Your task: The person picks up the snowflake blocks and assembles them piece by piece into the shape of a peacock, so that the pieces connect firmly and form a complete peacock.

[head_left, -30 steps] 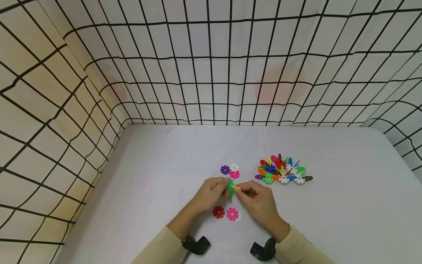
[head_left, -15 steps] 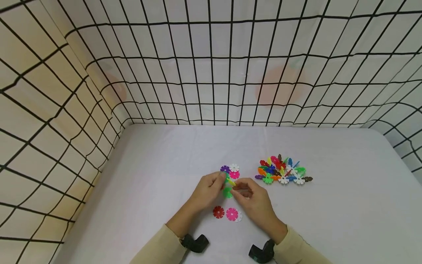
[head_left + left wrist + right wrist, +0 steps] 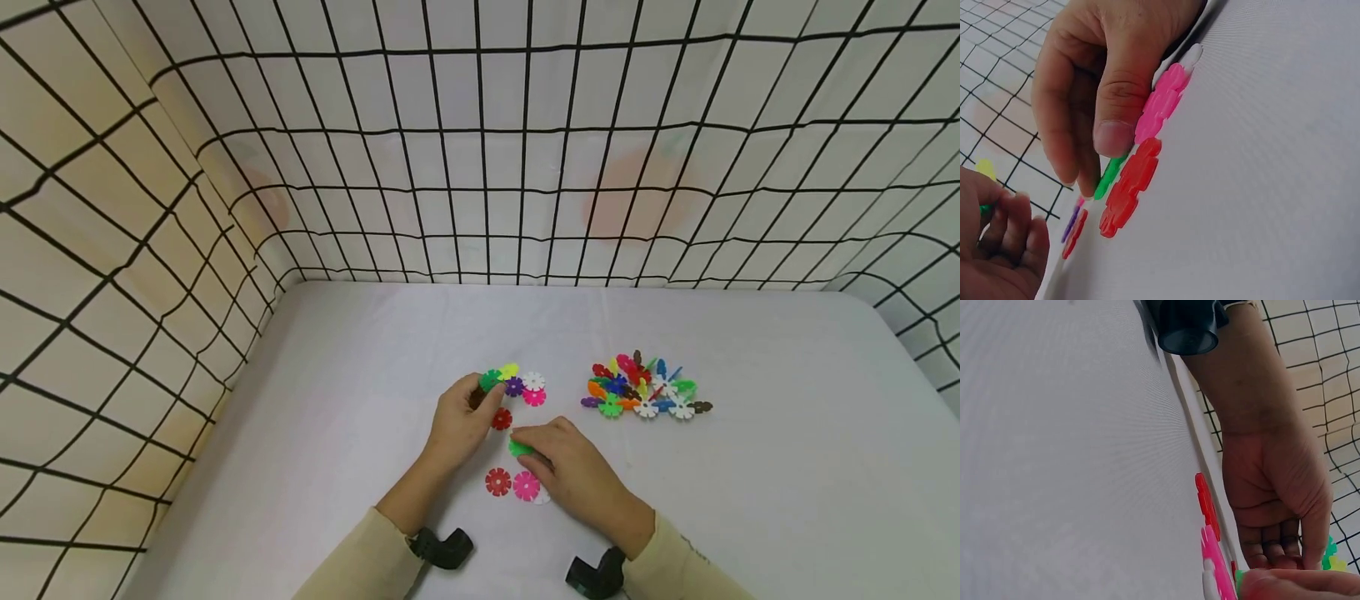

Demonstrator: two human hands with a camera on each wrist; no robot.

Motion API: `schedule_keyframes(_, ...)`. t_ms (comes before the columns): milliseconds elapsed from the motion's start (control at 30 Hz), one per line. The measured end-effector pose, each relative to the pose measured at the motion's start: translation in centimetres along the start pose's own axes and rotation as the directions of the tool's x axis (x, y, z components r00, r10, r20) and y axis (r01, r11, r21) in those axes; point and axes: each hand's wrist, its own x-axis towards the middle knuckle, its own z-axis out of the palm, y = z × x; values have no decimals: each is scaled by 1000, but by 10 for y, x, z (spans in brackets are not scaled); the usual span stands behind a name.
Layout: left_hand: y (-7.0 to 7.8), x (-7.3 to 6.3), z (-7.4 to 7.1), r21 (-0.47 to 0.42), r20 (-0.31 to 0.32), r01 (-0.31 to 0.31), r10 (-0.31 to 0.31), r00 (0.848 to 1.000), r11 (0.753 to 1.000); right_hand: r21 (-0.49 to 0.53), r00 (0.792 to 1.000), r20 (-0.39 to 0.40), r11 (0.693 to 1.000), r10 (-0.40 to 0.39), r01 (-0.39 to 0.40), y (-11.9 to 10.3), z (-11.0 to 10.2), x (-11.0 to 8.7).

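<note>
My left hand (image 3: pixel 461 421) pinches a green snowflake disc (image 3: pixel 490 381) with a yellow snowflake disc (image 3: pixel 509 370) joined to it, raised off the table in the left wrist view. Beneath that hand lies a red disc (image 3: pixel 501 418). My right hand (image 3: pixel 573 462) is low over the table, thumb and fingertips gripping a light green snowflake disc (image 3: pixel 518 448); part of this disc shows between the fingers in the left wrist view (image 3: pixel 1109 180). Nearer to me lie a red disc (image 3: pixel 498 482) and a pink disc (image 3: pixel 527 486), the pink one partly covering a white disc.
Beyond the hands lie a purple disc (image 3: pixel 514 386), a white disc (image 3: pixel 534 380) and a pink disc (image 3: pixel 534 397). At right is a heap of many-coloured snowflake discs (image 3: pixel 641 387). Black grid netting (image 3: pixel 480 192) stands around the white table (image 3: pixel 360 350).
The left hand has moved up and left with the joined green and yellow discs. The right hand has let go of the yellow disc and moved down to the light green disc.
</note>
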Motion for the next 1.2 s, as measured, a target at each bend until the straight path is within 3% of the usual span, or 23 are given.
schedule_keyframes(133, -1, 0, 1, -62, 29, 29, -28, 999, 998, 19, 999, -22, 999, 31, -30, 1, 0, 0)
schedule_keyframes(267, -1, 0, 1, -154, 116, 80, -63, 991, 985, 56, 993, -84, 995, 85, -80, 3, 0, 0)
schedule_keyframes(367, 0, -2, 0, -195, 209, 93, -51, 977, 976, 111, 984, -147, 990, 101, -85, 4, 1, 1)
schedule_keyframes(533, 3, -4, -1, -147, 339, 36, 16, 941, 988, 289, 954, -268, 956, 133, -52, 7, 2, 0)
schedule_keyframes(667, 5, -6, -1, -51, 350, -11, 28, 936, 999, 370, 920, -368, 929, 138, 9, 7, 3, -1)
schedule_keyframes(733, 6, -7, -2, -26, 357, -6, 14, 934, 1000, 397, 907, -400, 917, 130, 43, 7, 2, -1)
schedule_keyframes(933, 10, -9, 0, 53, 424, -12, -12, 905, 999, 436, 869, -491, 882, 69, 176, 6, 1, 0)
schedule_keyframes(1000, 11, -10, 1, 70, 431, -7, -24, 902, 998, 437, 861, -506, 878, 59, 196, 5, 0, 0)
schedule_keyframes(1067, 11, -10, 2, 37, 428, 29, -42, 903, 999, 437, 858, -510, 878, 64, 195, 5, 0, 1)
schedule_keyframes(1200, 10, -9, 4, -119, 421, 105, -46, 906, 987, 445, 851, -517, 877, 90, 178, 6, 1, 2)
